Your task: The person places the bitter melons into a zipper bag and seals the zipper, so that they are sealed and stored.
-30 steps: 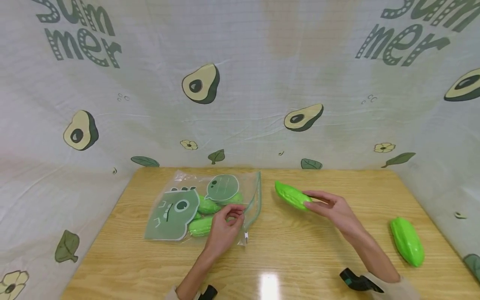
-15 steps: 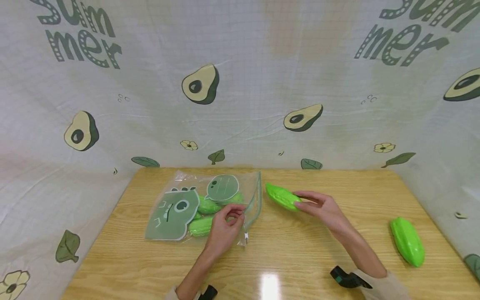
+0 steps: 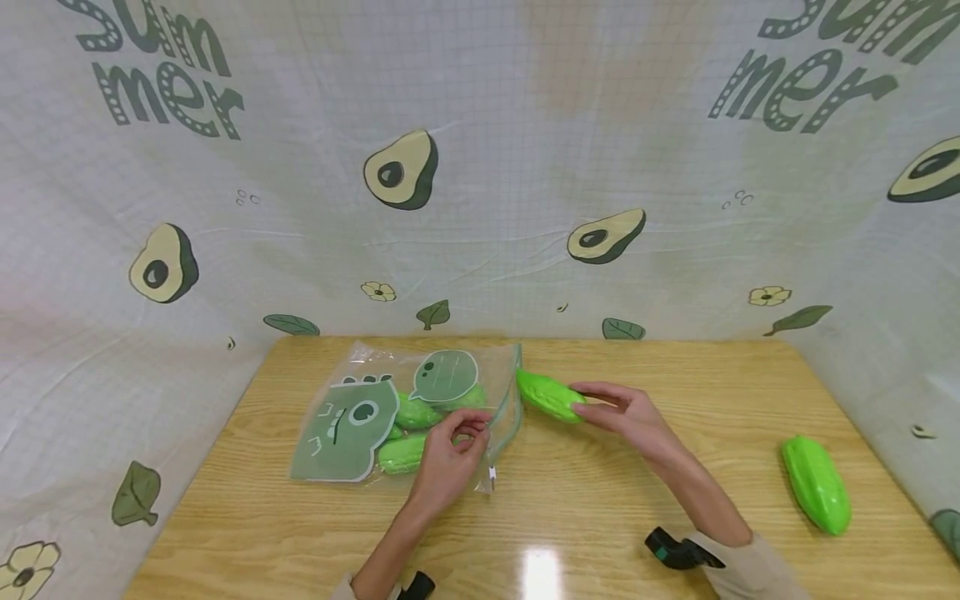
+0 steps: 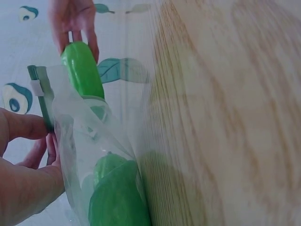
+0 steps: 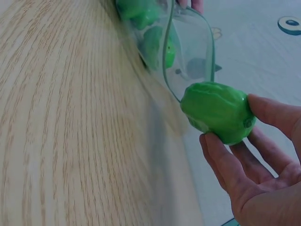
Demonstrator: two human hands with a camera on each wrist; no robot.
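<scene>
My left hand (image 3: pixel 450 458) pinches the upper edge of a clear zip bag (image 3: pixel 495 358), lifting its mouth apart. Green cartoon prints cover the bag's front, and several bright green gourds (image 3: pixel 401 454) show inside it. Between the thumb and fingers of my right hand (image 3: pixel 630 421) is a ridged green bitter melon (image 3: pixel 550 397), held by its near end. Its tapered far end is right at the bag's mouth. In the left wrist view, the bitter melon (image 4: pixel 83 70) points down into the opening. The right wrist view shows its blunt end (image 5: pixel 218 113) before the green-rimmed mouth (image 5: pixel 165 61).
Another green bitter melon (image 3: pixel 816 485) lies at the right of the wooden table (image 3: pixel 600 533). A white slider (image 3: pixel 492 473) sits at the bag's near corner. Behind the table hangs a pale cloth (image 3: pixel 480 275) printed with avocados.
My right hand has carried the bitter melon leftward, from a gap beside the bag up to its mouth. The left hand and the bag have stayed in place.
</scene>
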